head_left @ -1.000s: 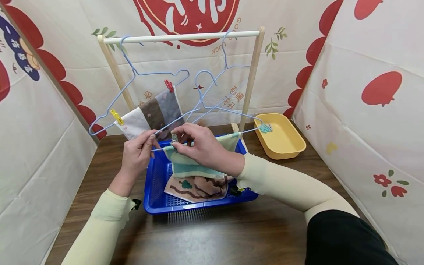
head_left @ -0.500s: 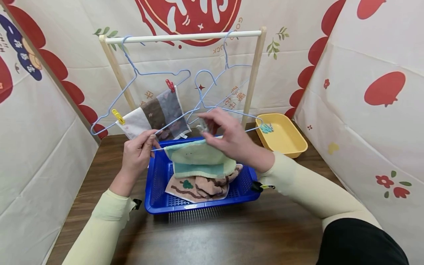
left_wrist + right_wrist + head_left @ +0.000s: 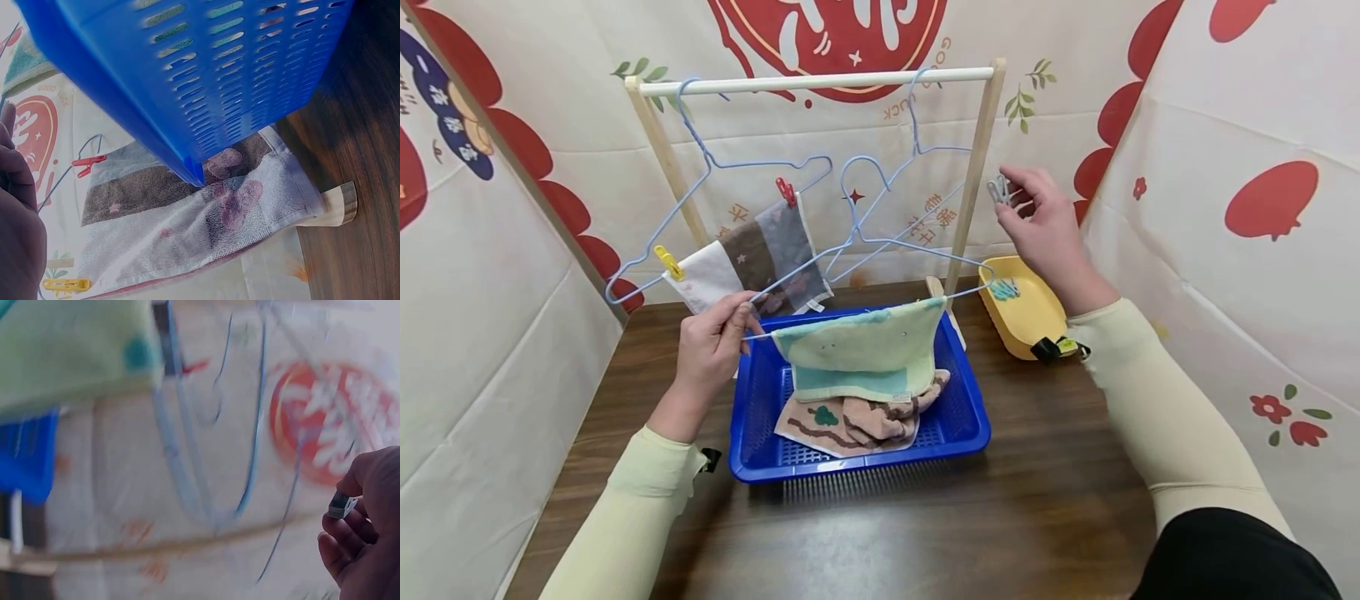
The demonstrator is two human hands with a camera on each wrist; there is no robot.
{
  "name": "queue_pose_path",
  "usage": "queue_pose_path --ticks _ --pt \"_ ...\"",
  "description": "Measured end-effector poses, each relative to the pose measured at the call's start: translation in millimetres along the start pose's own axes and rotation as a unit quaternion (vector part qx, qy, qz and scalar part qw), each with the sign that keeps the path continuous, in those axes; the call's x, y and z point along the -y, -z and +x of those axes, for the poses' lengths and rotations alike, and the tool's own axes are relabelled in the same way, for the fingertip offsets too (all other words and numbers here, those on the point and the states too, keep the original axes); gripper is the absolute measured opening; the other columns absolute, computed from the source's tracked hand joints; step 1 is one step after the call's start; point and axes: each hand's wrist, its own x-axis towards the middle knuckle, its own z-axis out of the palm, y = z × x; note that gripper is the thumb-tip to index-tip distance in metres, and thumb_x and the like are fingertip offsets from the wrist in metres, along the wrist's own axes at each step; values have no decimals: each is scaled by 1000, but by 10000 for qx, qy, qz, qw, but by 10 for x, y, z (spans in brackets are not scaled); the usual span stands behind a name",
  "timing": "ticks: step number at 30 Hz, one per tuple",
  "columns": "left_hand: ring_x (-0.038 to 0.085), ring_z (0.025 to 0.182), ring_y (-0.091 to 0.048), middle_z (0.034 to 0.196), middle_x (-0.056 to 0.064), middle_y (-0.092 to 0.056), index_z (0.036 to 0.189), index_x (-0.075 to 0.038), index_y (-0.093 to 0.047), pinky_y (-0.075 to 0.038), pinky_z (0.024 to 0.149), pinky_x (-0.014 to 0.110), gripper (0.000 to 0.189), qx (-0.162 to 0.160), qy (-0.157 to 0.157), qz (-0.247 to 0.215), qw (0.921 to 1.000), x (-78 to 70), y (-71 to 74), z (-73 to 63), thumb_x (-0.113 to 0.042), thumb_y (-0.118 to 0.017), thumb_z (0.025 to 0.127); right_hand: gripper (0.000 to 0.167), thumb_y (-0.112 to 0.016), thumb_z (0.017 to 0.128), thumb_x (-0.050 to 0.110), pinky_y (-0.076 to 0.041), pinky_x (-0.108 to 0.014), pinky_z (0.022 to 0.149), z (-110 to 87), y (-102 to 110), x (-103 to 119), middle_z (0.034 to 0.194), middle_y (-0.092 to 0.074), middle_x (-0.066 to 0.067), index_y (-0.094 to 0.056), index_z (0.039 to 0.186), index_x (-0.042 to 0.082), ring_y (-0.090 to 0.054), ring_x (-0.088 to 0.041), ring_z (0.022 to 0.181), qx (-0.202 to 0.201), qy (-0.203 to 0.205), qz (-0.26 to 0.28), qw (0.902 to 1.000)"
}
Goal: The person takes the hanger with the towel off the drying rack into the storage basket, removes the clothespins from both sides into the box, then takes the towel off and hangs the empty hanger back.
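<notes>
My left hand (image 3: 709,354) pinches the left corner of a light-blue hanger (image 3: 808,265), holding it above the blue basket (image 3: 859,463). A pale green-and-teal towel (image 3: 857,346) is draped over the hanger's lower bar. Its right edge reaches close to the hanger's right corner. My right hand (image 3: 1052,237) is raised over the yellow tray (image 3: 1026,350) and pinches a grey clothespin (image 3: 998,190) between thumb and fingers. That clothespin (image 3: 341,505) also shows in the right wrist view. Inside the basket lies a crumpled pink-brown towel (image 3: 883,425).
Behind the basket stands a rack with a white rail (image 3: 812,83). From it hang a hanger with a striped towel (image 3: 752,258), fastened by a yellow clothespin (image 3: 668,262) and a red clothespin (image 3: 786,192), and another blue hanger (image 3: 915,125). Teal clothespins (image 3: 1004,289) lie in the tray.
My right hand has moved from the towel's left end up and to the right, over the yellow tray, carrying the grey clothespin. My left hand keeps its hold on the hanger.
</notes>
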Motion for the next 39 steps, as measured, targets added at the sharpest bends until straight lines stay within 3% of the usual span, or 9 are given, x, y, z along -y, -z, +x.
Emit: queue_pose_path --ticks 7,12,19,24,31,36,39 --pt "15 51 -61 76 11 -75 124 3 -76 -50 56 11 28 50 2 37 10000 1 1 4 17 -62 103 41 -67 109 14 -49 -18 81 72 81 -707 120 -64 -15 -67 147 -1 -56 -15 99 217 -1362 -481 9893" --pt "16 50 -60 75 11 -74 122 3 -77 -49 57 9 28 17 53 23 10000 -12 1 3 17 -62 103 40 -66 109 19 -47 -15 72 105 126 -1160 114 -64 -13 -69 140 -6 -56 -17 94 264 -1970 -753 9771" --pt "15 50 -60 75 11 -74 123 2 -77 -49 57 9 25 -52 6 54 10000 -9 16 -6 13 -63 105 40 -63 109 19 -46 -18 66 128 151 -1545 116 -66 -21 -68 136 -10 -56 -22 89 462 -2270 -1103 9665" --pt "14 51 -60 75 10 -74 123 1 -77 -50 57 10 21 -66 -19 54 10000 -4 20 -4 6 -63 109 43 -63 110 24 -50 -27 74 94 140 -1737 124 -68 -27 -68 136 -9 -60 -31 97 618 -2505 -1426 9556" --pt "15 51 -61 75 11 -74 122 5 -76 -51 57 10 23 -48 -11 76 10000 3 12 -4 12 -62 106 42 -60 111 27 -54 -44 84 81 95 -1984 124 -67 -27 -68 133 -8 -59 -37 103 776 -2819 -1765 9399" --pt "16 50 -61 74 11 -74 121 3 -77 -50 57 9 20 -129 9 -33 9999 -5 -12 -11 7 -63 108 38 -65 109 27 -53 -47 83 56 69 -2118 114 -68 -25 -69 122 -9 -59 -36 98 823 -2770 -2096 9341" --pt "16 50 -60 73 11 -73 121 2 -77 -50 58 9 18 -166 -3 -34 9999 -16 -20 -22 3 -64 109 35 -68 107 27 -51 -45 75 18 56 -2207 94 -68 -21 -69 105 -8 -59 -34 85 865 -2686 -2318 9309"
